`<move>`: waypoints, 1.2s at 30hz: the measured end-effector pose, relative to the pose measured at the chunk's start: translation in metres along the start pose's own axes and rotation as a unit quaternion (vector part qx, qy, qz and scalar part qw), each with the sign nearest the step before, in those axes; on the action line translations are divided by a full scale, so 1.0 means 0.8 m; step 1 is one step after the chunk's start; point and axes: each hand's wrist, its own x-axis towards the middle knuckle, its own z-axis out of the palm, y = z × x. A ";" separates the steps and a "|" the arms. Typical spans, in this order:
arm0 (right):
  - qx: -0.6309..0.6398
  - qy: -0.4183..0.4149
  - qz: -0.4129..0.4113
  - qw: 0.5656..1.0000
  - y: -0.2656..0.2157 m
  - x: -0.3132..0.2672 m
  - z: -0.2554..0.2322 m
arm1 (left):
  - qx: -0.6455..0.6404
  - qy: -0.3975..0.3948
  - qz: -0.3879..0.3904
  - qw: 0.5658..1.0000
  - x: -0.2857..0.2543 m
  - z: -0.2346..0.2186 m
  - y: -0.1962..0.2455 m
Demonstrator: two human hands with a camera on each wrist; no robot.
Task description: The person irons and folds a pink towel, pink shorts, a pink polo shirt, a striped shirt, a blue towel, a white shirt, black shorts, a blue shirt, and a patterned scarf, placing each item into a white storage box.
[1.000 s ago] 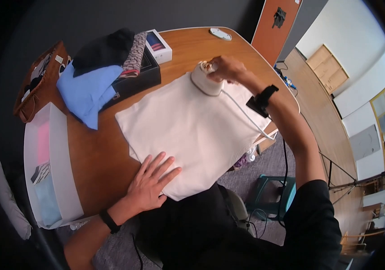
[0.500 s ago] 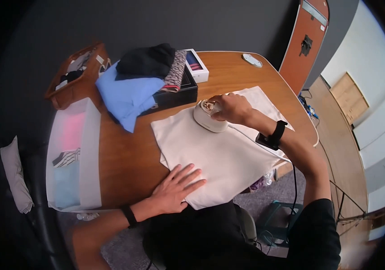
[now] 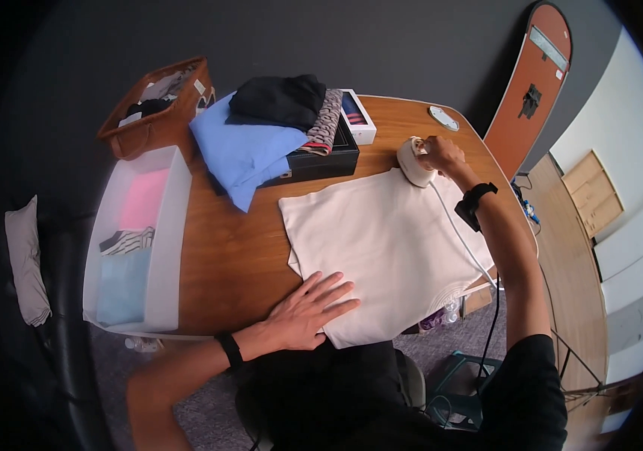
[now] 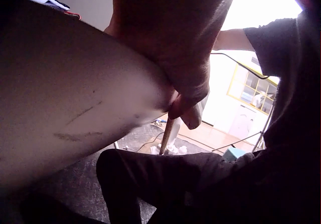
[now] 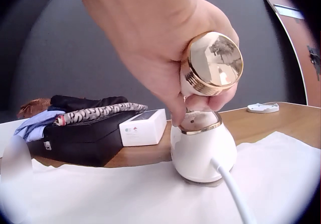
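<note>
A cream garment lies spread on the wooden table, with a ribbed curve at its near right edge. My right hand grips the handle of a small white iron with gold trim. In the right wrist view, the iron stands on the cloth, fingers wrapped under its shiny gold end. At the garment's near left corner, my left hand rests flat with fingers spread. The left wrist view shows that hand dark, at the table edge, its fingertips hidden. A white cord runs from the iron across the garment towards the near right.
Behind the garment sits a black box bearing blue, black and patterned clothes, beside a small white box. To the left stand a translucent bin of folded cloths and a brown basket. A white iron stand-like piece lies far right.
The iron in my right hand first came nearer and left over the garment, then moved away and right to its far edge. My left hand stays flat. The head view has shifted.
</note>
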 end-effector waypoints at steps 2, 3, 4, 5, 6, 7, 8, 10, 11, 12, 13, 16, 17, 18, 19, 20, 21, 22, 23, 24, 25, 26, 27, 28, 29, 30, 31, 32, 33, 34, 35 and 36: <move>0.000 0.009 0.009 1.000 0.005 -0.008 -0.009 | 0.004 -0.001 0.000 1.000 0.001 -0.003 0.001; 0.004 0.014 -0.007 1.000 0.008 -0.013 -0.010 | 0.006 -0.003 -0.001 1.000 0.000 -0.004 0.000; 0.007 0.017 -0.024 1.000 0.009 -0.022 -0.011 | 0.007 -0.005 -0.003 1.000 0.000 -0.004 0.001; 0.008 0.019 -0.041 0.999 0.012 -0.031 -0.012 | 0.005 -0.006 -0.004 1.000 0.001 -0.004 0.003; 0.008 0.018 -0.057 0.998 0.017 -0.041 -0.011 | 0.008 -0.005 -0.006 1.000 0.002 -0.003 0.004; 0.034 -0.023 -0.045 0.998 0.001 -0.070 -0.029 | 0.009 -0.007 -0.007 1.000 0.002 -0.006 0.005; 0.027 -0.030 -0.076 0.996 -0.004 -0.089 -0.032 | 0.011 -0.011 -0.007 1.000 0.002 -0.007 0.004; 0.019 -0.043 -0.141 0.989 -0.009 -0.120 -0.030 | 0.004 -0.009 -0.005 1.000 0.002 -0.005 0.003; 0.000 -0.051 -0.170 0.984 -0.014 -0.134 -0.025 | 0.005 -0.009 -0.005 1.000 0.003 -0.005 0.003; -0.018 -0.058 -0.200 0.978 -0.017 -0.147 -0.019 | 0.007 -0.009 -0.005 1.000 0.003 -0.005 0.003; -0.030 -0.063 -0.238 0.969 -0.014 -0.154 -0.005 | 0.005 -0.008 -0.006 1.000 0.003 -0.003 0.003; -0.009 -0.093 -0.232 0.968 -0.033 -0.182 -0.009 | 0.006 -0.014 -0.011 1.000 0.004 -0.004 0.004; -0.012 -0.079 -0.218 0.973 -0.030 -0.179 -0.005 | 0.007 -0.015 -0.010 1.000 0.003 -0.004 0.005; -0.014 -0.063 -0.203 0.977 -0.027 -0.171 0.000 | 0.009 -0.015 -0.009 1.000 0.003 -0.005 0.005; -0.016 -0.046 -0.187 0.981 -0.024 -0.161 0.002 | 0.013 -0.016 -0.007 1.000 0.003 -0.007 0.005; -0.001 -0.046 -0.174 0.984 -0.019 -0.151 -0.001 | 0.011 -0.013 -0.009 1.000 0.003 -0.007 0.005; -0.003 -0.034 -0.158 0.987 -0.010 -0.134 0.002 | 0.009 -0.010 -0.010 1.000 0.003 -0.006 0.005; -0.005 -0.022 -0.141 0.990 0.002 -0.117 0.007 | 0.007 -0.007 -0.012 1.000 0.003 -0.005 0.006; 0.007 -0.018 -0.121 0.993 0.010 -0.106 0.007 | 0.007 -0.006 -0.011 1.000 0.003 -0.005 0.007; 0.018 -0.014 -0.101 0.995 0.019 -0.095 0.004 | 0.007 -0.003 -0.010 1.000 0.003 -0.005 0.007; 0.008 -0.029 -0.072 0.997 0.027 -0.086 -0.001 | 0.008 0.000 -0.010 1.000 0.003 -0.005 0.007; -0.010 0.022 -0.102 0.994 0.039 -0.081 0.003 | 0.009 0.000 -0.009 1.000 0.002 -0.004 0.007; -0.040 0.037 -0.106 0.993 0.051 -0.078 0.009 | 0.011 0.000 -0.009 1.000 0.002 -0.004 0.007; -0.071 0.053 -0.110 0.990 0.048 -0.084 0.002 | 0.012 0.000 -0.008 1.000 0.003 -0.005 0.006; -0.068 0.052 -0.118 0.989 0.048 -0.093 -0.004 | 0.018 0.001 -0.008 1.000 0.003 -0.006 0.005; -0.068 0.048 -0.126 0.989 0.055 -0.107 -0.010 | 0.020 0.002 -0.008 1.000 0.004 -0.006 0.005; -0.067 0.039 -0.132 0.988 0.053 -0.126 -0.022 | 0.019 0.000 -0.008 1.000 0.004 -0.005 0.007; -0.053 0.014 -0.144 0.988 0.053 -0.142 -0.031 | 0.019 0.003 -0.011 1.000 0.004 -0.004 0.008; -0.037 -0.011 -0.151 0.988 0.051 -0.159 -0.038 | 0.018 0.004 -0.010 1.000 0.004 -0.005 0.007; -0.020 -0.036 -0.155 0.987 0.050 -0.177 -0.044 | 0.017 0.004 -0.006 1.000 0.005 -0.005 0.006; -0.025 -0.058 -0.175 0.982 0.045 -0.198 -0.049 | 0.018 0.012 -0.009 1.000 0.006 -0.004 0.007; -0.028 -0.078 -0.196 0.977 0.040 -0.217 -0.049 | 0.014 0.011 -0.009 1.000 0.006 -0.003 0.008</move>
